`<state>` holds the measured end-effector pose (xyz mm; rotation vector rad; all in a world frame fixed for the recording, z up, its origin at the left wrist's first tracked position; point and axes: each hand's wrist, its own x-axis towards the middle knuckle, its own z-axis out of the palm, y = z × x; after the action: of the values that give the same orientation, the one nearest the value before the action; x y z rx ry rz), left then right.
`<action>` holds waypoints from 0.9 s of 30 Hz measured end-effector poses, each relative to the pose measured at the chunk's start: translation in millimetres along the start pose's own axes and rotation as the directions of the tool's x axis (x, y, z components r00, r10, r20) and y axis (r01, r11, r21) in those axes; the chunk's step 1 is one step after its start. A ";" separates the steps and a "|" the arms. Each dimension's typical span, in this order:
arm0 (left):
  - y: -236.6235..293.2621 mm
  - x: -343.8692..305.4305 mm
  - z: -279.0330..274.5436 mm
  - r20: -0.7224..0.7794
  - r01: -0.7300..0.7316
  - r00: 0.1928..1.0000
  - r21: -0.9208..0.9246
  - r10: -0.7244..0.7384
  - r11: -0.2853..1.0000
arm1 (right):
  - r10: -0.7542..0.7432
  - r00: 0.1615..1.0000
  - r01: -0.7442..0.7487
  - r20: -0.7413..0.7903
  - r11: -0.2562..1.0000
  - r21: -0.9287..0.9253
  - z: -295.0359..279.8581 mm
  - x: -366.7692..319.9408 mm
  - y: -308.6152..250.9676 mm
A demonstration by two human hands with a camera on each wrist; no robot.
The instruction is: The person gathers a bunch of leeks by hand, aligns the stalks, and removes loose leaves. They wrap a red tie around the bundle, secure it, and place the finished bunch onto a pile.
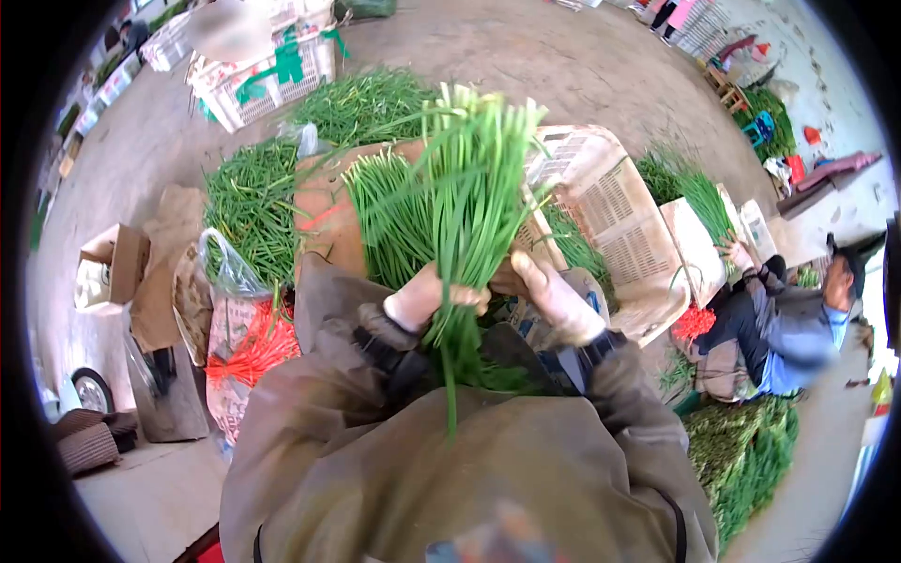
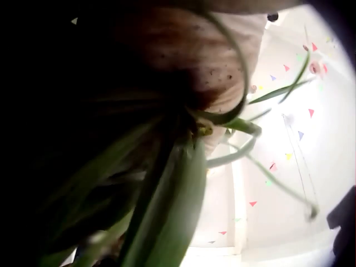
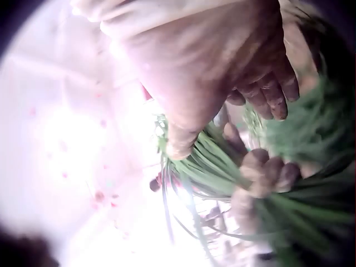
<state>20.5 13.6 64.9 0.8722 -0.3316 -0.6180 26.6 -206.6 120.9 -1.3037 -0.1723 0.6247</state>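
Note:
A tall bunch of long green stalks (image 1: 479, 188) stands upright in front of the body, pale cut ends at the top. The left hand (image 1: 436, 298) grips it low down, fingers curled round the stalks, with leafy ends hanging below. Beside it the right hand (image 1: 549, 296) is off the grip; in the right wrist view this hand (image 3: 217, 72) has its fingers extended, its thumb near the stalks (image 3: 214, 167). The left wrist view shows dark leaves (image 2: 172, 206) close to the left palm (image 2: 222, 72). Another pile of stalks (image 1: 383, 202) lies behind the bunch.
A white plastic crate (image 1: 624, 220) stands right of the bunch. Loose greens (image 1: 249, 202) lie to the left, above red ties (image 1: 253, 347) on a sack. At the right sits another person (image 1: 798, 328) handling greens. A cardboard box (image 1: 113, 267) is at the far left.

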 end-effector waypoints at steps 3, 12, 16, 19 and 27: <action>19.1 -52.2 12.4 0.087 0.217 0.966 0.232 -0.243 0.948 | -0.241 0.916 0.335 -0.320 0.898 0.283 10.5 31.9 -7.9; 55.4 -169.0 43.9 -0.160 0.380 0.923 0.242 -0.349 0.893 | -0.278 0.928 0.365 -0.246 0.561 0.743 -47.8 61.0 -35.0; 53.4 -192.8 46.8 -0.222 0.360 0.922 0.184 -0.318 0.915 | -0.409 0.721 0.476 -0.560 0.879 -0.029 -32.1 15.6 -89.3; 51.4 -188.7 50.7 -0.194 0.363 0.924 0.181 -0.329 0.914 | -0.406 0.914 0.254 -0.021 0.611 -0.750 47.0 -15.4 -91.9; 59.4 -207.6 63.1 -0.298 0.519 0.849 0.311 -0.437 0.796 | -0.557 0.744 -0.039 -0.370 0.517 -0.855 -30.4 22.4 -46.2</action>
<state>-151.5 134.2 145.3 1.4128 -0.0229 -0.9434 74.3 -226.4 150.6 -2.2989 -0.1328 -0.2926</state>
